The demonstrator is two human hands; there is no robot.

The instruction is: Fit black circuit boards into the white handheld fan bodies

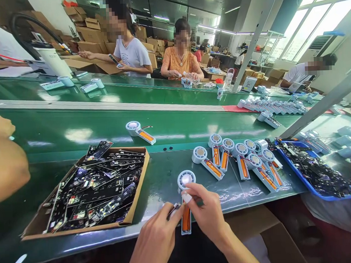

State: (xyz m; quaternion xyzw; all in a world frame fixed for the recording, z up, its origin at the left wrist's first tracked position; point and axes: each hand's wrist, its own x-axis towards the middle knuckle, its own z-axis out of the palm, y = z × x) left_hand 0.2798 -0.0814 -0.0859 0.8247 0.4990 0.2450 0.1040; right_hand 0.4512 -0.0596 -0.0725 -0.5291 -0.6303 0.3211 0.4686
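A small fan body point(185, 185) with a round white head and an orange battery in its open handle lies on the green table's near edge. My right hand point(208, 213) is closed in a pinch on the handle just below the head. My left hand point(157, 237) is also closed, pinching a small dark part point(174, 209) beside the handle. A cardboard box point(137, 198) of black circuit boards sits just left of my hands.
Several more fan bodies point(240, 162) lie in a cluster to the right, one point(139, 132) alone on the belt. A blue tray point(310, 186) of black boards is at far right. Other people work across the conveyor; someone's arm point(6, 164) juts in at left.
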